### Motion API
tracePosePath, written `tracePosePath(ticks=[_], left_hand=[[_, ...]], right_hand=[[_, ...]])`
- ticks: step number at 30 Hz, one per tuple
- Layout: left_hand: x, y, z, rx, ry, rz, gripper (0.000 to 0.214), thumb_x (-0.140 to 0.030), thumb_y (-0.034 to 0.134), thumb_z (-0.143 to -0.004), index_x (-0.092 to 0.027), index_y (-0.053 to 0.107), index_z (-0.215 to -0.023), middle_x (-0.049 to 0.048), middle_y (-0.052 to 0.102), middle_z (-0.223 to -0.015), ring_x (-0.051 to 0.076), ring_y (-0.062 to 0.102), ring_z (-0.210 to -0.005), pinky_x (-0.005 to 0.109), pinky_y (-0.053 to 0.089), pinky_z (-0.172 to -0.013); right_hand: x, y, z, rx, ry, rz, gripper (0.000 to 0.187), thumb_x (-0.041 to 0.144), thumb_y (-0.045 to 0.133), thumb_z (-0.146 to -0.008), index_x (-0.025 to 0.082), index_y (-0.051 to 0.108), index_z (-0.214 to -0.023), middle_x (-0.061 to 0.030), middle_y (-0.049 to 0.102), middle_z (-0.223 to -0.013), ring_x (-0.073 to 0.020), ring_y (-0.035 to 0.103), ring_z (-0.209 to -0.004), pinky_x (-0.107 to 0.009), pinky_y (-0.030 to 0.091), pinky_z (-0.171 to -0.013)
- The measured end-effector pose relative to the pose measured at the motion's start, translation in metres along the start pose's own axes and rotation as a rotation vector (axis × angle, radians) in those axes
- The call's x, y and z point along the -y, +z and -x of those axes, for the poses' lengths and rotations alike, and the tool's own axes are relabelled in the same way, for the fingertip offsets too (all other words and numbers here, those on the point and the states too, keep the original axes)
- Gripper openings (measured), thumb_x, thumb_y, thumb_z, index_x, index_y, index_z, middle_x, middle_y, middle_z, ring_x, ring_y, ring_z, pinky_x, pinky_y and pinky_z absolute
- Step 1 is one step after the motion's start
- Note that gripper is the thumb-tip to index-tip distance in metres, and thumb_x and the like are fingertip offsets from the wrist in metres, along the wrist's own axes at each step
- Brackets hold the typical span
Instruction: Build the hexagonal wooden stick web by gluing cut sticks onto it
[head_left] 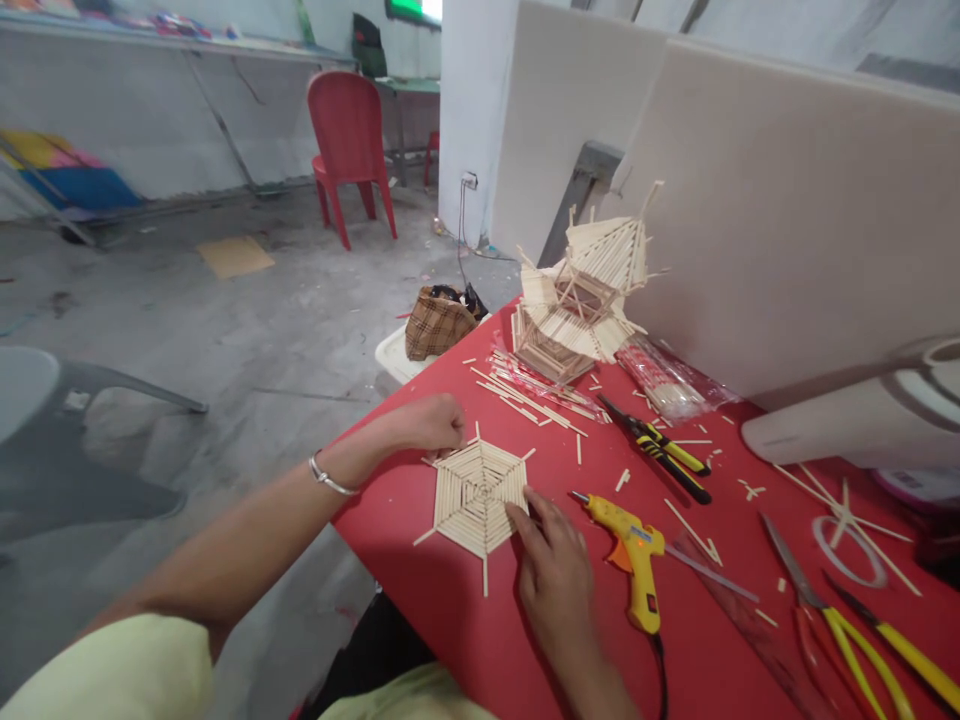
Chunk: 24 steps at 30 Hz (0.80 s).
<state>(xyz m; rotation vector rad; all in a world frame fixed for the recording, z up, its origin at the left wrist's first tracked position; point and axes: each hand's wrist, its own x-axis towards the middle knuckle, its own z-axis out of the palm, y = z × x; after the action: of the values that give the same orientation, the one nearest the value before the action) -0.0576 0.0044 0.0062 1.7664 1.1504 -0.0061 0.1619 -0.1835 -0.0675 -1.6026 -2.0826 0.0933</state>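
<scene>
A flat hexagonal panel of wooden sticks (480, 500), patterned like a web, lies on the red table (442, 620). Several stick ends jut past its corners. My left hand (435, 422) is curled into a fist beside the panel's upper left edge, its fingertips hidden. On the right edge of the panel rest the stretched fingers of my right hand (555, 565), slightly apart. Just right of that hand lies a yellow hot glue gun (634, 555) with a glue stick (712, 572) in its back; its nozzle points toward the panel.
A tiered stick model (577, 290) stands at the back, with loose sticks (525, 400) and a bagged bundle (667, 380) nearby. Pliers (660, 450), scissors (817, 610) and a tape ring (847, 550) lie right. A glue-gun cord (660, 670) runs to the front. A plaid bag (442, 325) sits beyond the table.
</scene>
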Motion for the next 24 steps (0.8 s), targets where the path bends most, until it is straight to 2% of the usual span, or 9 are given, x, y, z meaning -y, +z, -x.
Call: tracePosePath(ticks=[3, 7, 11, 14, 19, 24], left_hand=[[-0.005, 0.001, 0.003, -0.020, -0.012, -0.080, 0.012, -0.014, 0.051, -0.064, -0.018, 0.057, -0.053, 0.0011, 0.057, -0.045, 0.016, 0.056, -0.045, 0.026, 0.040, -0.049], [-0.010, 0.002, 0.008, -0.101, 0.040, -0.245, 0.013, -0.012, 0.052, -0.063, -0.019, 0.055, -0.052, 0.0012, 0.058, -0.049, 0.014, 0.050, -0.048, 0.026, 0.032, -0.048], [-0.011, 0.002, 0.011, -0.097, 0.045, -0.311, 0.013, -0.011, 0.052, -0.064, -0.018, 0.054, -0.052, 0.0003, 0.056, -0.050, 0.013, 0.046, -0.049, 0.026, 0.029, -0.049], [-0.011, 0.002, 0.013, -0.108, 0.024, -0.301, 0.014, -0.012, 0.052, -0.067, -0.018, 0.054, -0.055, 0.0005, 0.057, -0.051, 0.013, 0.049, -0.050, 0.025, 0.030, -0.049], [-0.007, 0.005, 0.016, -0.111, 0.010, -0.227, 0.013, -0.014, 0.052, -0.069, -0.018, 0.064, -0.067, 0.0006, 0.063, -0.056, 0.013, 0.053, -0.051, 0.024, 0.033, -0.051], [-0.013, 0.012, 0.012, -0.168, -0.095, -0.395, 0.013, -0.015, 0.054, -0.065, -0.018, 0.067, -0.064, 0.0054, 0.065, -0.061, 0.017, 0.055, -0.056, 0.027, 0.037, -0.055]], right_hand=[[0.000, -0.001, 0.000, 0.004, -0.004, -0.002, 0.056, 0.000, 0.041, -0.086, 0.026, 0.061, -0.132, -0.0113, 0.059, -0.138, -0.0262, 0.053, -0.128, -0.047, 0.047, -0.102], [0.000, 0.000, 0.001, -0.004, -0.018, 0.013, 0.054, 0.001, 0.041, -0.087, 0.024, 0.061, -0.132, -0.0117, 0.060, -0.137, -0.0267, 0.053, -0.127, -0.048, 0.048, -0.100], [-0.002, 0.003, 0.002, -0.033, -0.044, 0.045, 0.050, 0.002, 0.042, -0.090, 0.023, 0.060, -0.131, -0.0114, 0.060, -0.138, -0.0275, 0.054, -0.125, -0.048, 0.049, -0.097], [-0.003, 0.003, 0.002, -0.019, -0.046, 0.045, 0.050, 0.002, 0.041, -0.090, 0.023, 0.060, -0.131, -0.0114, 0.059, -0.138, -0.0274, 0.054, -0.126, -0.048, 0.049, -0.098], [-0.004, 0.002, 0.002, -0.026, -0.050, 0.030, 0.051, 0.002, 0.041, -0.090, 0.024, 0.059, -0.133, -0.0109, 0.059, -0.138, -0.0270, 0.054, -0.125, -0.048, 0.048, -0.100], [-0.004, 0.003, 0.002, -0.025, -0.049, 0.024, 0.050, 0.003, 0.042, -0.090, 0.025, 0.060, -0.132, -0.0105, 0.060, -0.138, -0.0270, 0.054, -0.125, -0.049, 0.048, -0.099]])
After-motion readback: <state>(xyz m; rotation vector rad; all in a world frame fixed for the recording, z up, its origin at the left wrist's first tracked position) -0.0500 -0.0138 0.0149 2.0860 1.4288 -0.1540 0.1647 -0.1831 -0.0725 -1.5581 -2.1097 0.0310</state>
